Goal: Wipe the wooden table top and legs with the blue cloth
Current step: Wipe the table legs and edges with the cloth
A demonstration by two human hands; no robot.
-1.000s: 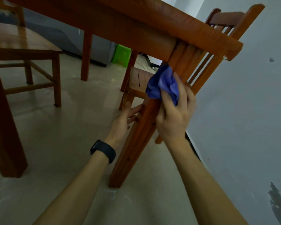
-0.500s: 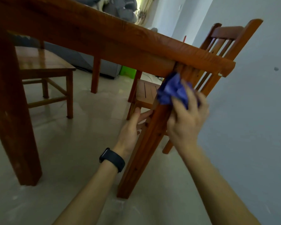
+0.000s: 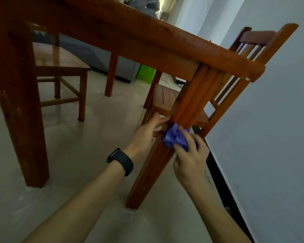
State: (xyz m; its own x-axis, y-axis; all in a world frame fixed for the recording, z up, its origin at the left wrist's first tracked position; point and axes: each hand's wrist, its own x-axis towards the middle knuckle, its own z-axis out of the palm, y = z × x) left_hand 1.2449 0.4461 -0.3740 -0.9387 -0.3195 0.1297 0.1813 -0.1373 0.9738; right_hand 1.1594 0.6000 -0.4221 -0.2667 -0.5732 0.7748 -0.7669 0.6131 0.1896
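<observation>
Floor [image 3: 88, 155]: pale, glossy, spread below and to the left of both hands. Grey wall [image 3: 270, 137] to the right of the right hand, with a dark skirting strip [image 3: 223, 186] at its foot.

Wooden bench [image 3: 130, 41]: seen from low down, its top edge and apron run above both hands, slanting down to a corner up and right of them. Thick bench leg [image 3: 19, 111] stands well to the left of the left hand. Corner leg [image 3: 153, 169], grooved, slants between the two hands down to the floor.

Wooden chair [image 3: 263, 50], slatted back, beyond the corner leg and above the right hand, close to the wall. Second chair [image 3: 60, 62] far left of the left hand, under the bench. Grey sofa [image 3: 95, 57] and a green object [image 3: 146, 74] in the background above the left hand; what the green object is, cannot tell.

Left hand [image 3: 146, 135]: holds the corner leg from its left side, thumb laid against the wood, fingers passing behind the leg and out of sight. Right hand [image 3: 189, 163]: fingers curled over the blue cloth [image 3: 174, 137], gripping it in a bunch and pressing it on the corner leg about halfway up, just right of the left hand's thumb.

Black wristband [image 3: 121, 161] on the left wrist.
</observation>
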